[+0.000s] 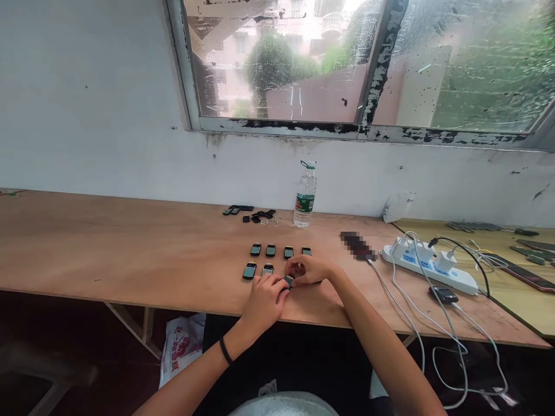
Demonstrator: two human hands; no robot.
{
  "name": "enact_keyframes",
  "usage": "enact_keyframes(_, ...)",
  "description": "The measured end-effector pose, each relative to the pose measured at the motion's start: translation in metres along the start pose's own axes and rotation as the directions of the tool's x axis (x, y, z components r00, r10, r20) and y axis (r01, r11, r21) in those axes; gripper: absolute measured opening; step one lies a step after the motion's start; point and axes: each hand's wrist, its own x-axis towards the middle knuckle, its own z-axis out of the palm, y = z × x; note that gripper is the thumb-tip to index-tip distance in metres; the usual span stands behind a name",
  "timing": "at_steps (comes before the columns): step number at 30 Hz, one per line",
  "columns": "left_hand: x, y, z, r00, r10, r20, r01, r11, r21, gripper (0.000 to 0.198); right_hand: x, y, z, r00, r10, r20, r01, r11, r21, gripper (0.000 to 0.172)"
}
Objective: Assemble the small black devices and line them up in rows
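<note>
Near the table's front edge, both my hands close in on one small black module with a greenish screen (pixel 289 281). My left hand (pixel 265 296) has its fingers on the module's left side, and my right hand (pixel 306 270) pinches it from the upper right. Fingers cover much of it. Left of it, another such module (pixel 267 269) lies partly behind my left hand, beside a further one (pixel 250 270). Behind these runs a row of like modules with yellow tabs on top, among them one at the left (pixel 255 249) and one at the right (pixel 306 251).
A water bottle (pixel 305 195) stands by the wall, with black parts (pixel 263 214) and tiny pieces to its left. At the right are a blurred-out dark object (pixel 358 245), a white power strip (pixel 433 268) with chargers and cables, and a small black device (pixel 443 294).
</note>
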Motion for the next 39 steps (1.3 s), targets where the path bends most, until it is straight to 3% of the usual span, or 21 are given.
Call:
enact_keyframes(9, -0.0007, -0.0018, 0.0008, 1.0, -0.003, -0.008, 0.003, 1.0, -0.008, 0.011, -0.0011, -0.0025, 0.0022, 1.0, 0.015, -0.009, -0.015, 1.0, -0.013, 0.027)
enact_keyframes(14, -0.0003, -0.0024, 0.0012, 1.0, -0.002, -0.007, 0.002, 1.0, -0.01, 0.013, 0.0007, 0.0037, 0.0022, 1.0, -0.026, 0.0, 0.026, 0.999, 0.023, 0.032)
enact_keyframes(39, -0.0005, -0.0035, 0.0022, 1.0, 0.004, -0.013, -0.004, 1.0, -0.001, 0.012, -0.0001, 0.0006, 0.0016, 1.0, -0.014, -0.005, 0.014, 0.999, 0.032, 0.03)
